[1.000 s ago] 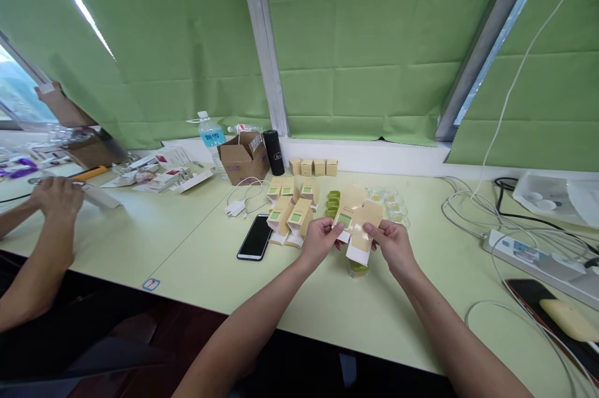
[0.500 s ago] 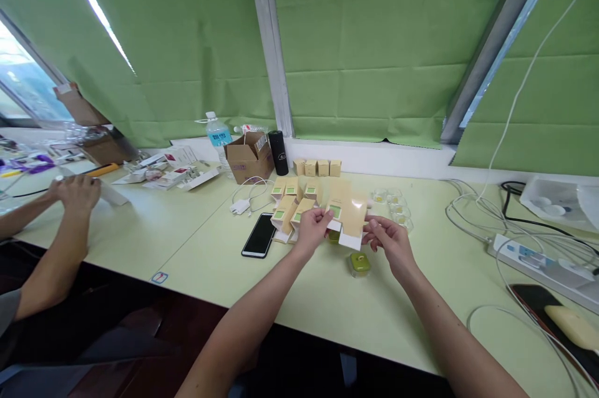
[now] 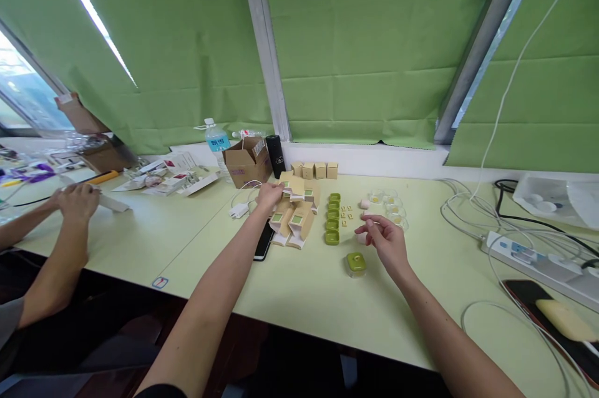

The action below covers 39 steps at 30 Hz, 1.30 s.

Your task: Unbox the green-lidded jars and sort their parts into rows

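My left hand (image 3: 270,196) grips the edge of a small beige carton (image 3: 294,186) with a green label, over a group of similar unfolded cartons (image 3: 299,220). My right hand (image 3: 387,241) is in the air, empty, fingers loosely bent and apart. Just beyond its fingertips, partly hidden, are small pale round pieces (image 3: 364,204). Below it stands a small clear container with a green lid (image 3: 356,262). A column of green square lids (image 3: 332,224) and several tiny yellow clips (image 3: 344,216) lie between my hands. Clear cups with yellow centres (image 3: 392,201) sit beyond my right hand.
Several closed small boxes (image 3: 320,170) line the wall by a black cylinder (image 3: 276,156) and a brown cardboard box (image 3: 248,164). A phone (image 3: 262,245) lies under my left forearm. Cables and a power strip (image 3: 538,267) are at right. Another person's hands (image 3: 79,201) work at left.
My left hand has carried the carton away to the left, onto the carton group. My right hand has come off the carton and stays near its former place; the green lids are now uncovered.
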Motion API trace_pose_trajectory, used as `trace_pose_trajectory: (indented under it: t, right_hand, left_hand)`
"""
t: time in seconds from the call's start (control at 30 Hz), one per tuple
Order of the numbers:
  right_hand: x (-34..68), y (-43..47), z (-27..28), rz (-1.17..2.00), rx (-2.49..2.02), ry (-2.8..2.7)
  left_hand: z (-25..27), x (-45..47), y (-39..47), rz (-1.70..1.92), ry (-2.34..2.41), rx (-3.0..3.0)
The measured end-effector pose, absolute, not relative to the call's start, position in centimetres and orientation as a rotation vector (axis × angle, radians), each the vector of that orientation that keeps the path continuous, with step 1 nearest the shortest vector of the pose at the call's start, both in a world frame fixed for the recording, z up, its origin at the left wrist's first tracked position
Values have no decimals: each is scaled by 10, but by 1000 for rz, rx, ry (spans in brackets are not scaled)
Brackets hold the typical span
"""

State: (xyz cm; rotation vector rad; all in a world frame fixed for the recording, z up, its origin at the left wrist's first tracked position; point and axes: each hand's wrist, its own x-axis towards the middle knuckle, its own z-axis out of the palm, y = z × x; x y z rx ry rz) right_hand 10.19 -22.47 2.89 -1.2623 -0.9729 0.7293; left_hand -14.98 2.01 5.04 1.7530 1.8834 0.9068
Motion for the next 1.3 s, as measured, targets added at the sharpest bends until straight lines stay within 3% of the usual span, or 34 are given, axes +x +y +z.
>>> trace_pose_trajectory:
  t: [0.23, 0.57, 0.77, 0.87, 0.97, 1.1, 1.3]
  right_hand:
    - [103, -224, 26, 708, -1284, -1007]
    - [103, -225, 26, 663, -1319, -1019]
    - [109, -224, 27, 583, -1345, -1021]
    - [117, -221, 30, 525, -1367, -1014]
    - [126, -219, 33, 484, -1416, -1051]
    - [136, -219, 33, 432, -1569, -1223]
    - [140, -220, 9, 186, -1734, -1314]
  left_hand:
    - [37, -151, 43, 653, 2077, 1771]
    - [46, -159, 31, 598, 2166, 1937]
    - [46, -152, -13, 929, 2078, 2073]
    - [37, -137, -54, 1268, 1760, 2149]
    - [28, -119, -99, 1290, 1338, 2270]
    - [26, -100, -145, 908, 740, 2355]
    - [39, -80, -157, 233, 468, 2513]
